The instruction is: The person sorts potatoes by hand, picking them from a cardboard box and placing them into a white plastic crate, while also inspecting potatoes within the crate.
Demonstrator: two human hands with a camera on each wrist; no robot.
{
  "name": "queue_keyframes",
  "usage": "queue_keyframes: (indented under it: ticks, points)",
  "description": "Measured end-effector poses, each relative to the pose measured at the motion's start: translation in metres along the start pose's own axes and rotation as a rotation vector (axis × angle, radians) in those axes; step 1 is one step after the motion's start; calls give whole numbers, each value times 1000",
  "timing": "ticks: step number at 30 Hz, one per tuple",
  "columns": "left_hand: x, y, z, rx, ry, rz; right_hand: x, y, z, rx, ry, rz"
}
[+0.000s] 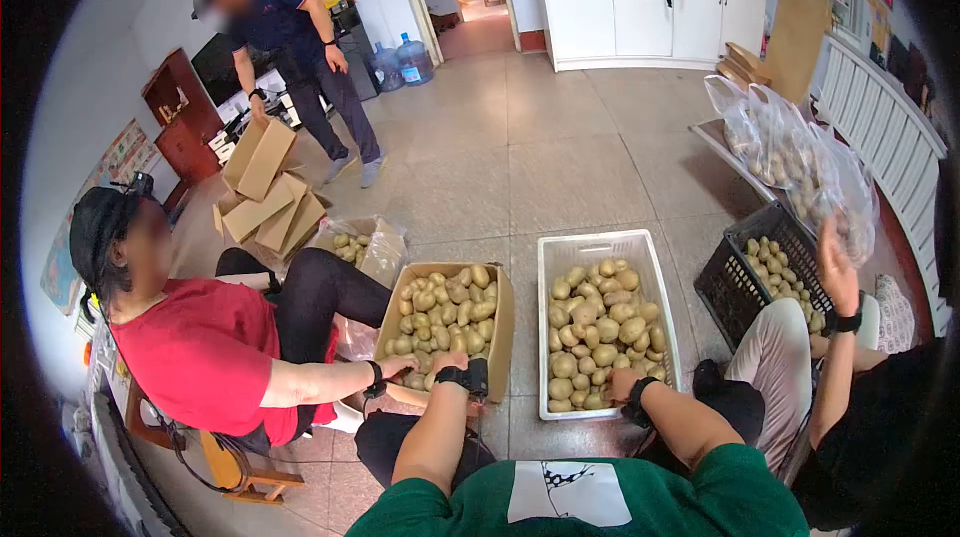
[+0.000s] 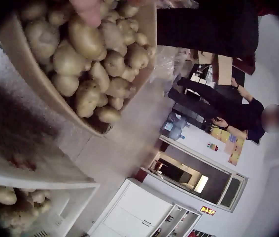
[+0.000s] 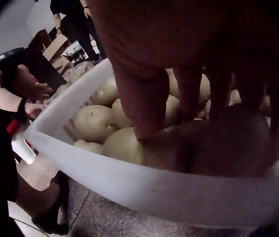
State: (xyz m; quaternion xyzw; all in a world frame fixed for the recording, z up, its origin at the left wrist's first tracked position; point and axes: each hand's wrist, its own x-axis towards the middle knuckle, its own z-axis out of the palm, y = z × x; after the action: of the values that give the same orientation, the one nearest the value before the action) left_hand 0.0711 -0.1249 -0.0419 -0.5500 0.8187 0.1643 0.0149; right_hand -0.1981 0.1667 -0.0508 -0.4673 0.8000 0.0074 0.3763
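My left hand (image 1: 450, 362) is over the near side of a cardboard box (image 1: 503, 327) of potatoes (image 1: 440, 302). A fingertip of it overlaps a potato (image 2: 86, 38) in the left wrist view. In the right wrist view, that left hand (image 3: 31, 85) has its fingers loosely extended. My right hand (image 1: 625, 384) is at the lower right of a white plastic crate (image 1: 544, 327) of potatoes. Close up, its fingers (image 3: 144, 94) point down round a large, shaded potato (image 3: 228, 140), near the crate wall.
A person in red (image 1: 200, 357) sits left, one hand at the box. On the right, another person raises a hand (image 1: 836, 267) near a black crate (image 1: 720, 282) and bagged potatoes (image 1: 790, 152). Behind, a standing person (image 1: 290, 37) handles cardboard boxes (image 1: 265, 202).
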Motion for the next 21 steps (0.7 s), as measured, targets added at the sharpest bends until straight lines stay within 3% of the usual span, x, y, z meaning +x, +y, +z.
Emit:
queue_keyframes:
  ticks: [4, 9, 11, 14, 15, 17, 19, 21]
  points:
    - [-15, 31, -6, -208, -26, -140, 5, 4, 2, 1, -85, -11]
    - [-7, 52, 11, -2320, -114, -908, -10, -5, -10, -43, 12, -52]
    - [0, 54, 14, -2325, -120, -896, -2, -1, -4, -110, -89, -9]
    - [1, 51, 31, -2300, -161, -906, 23, 11, 27, -192, 35, -54]
    - [-3, 54, 39, -2271, -191, -926, 9, 0, 17, -225, 69, -15]
    - [-14, 65, 31, -2210, -149, -918, 20, 7, 31, -211, 72, -5]
    - [-27, 77, 18, -2217, -231, -925, 0, -5, 7, -124, 18, 12]
    - [-36, 90, 4, -2201, -284, -920, 12, 0, 17, -215, 54, -29]
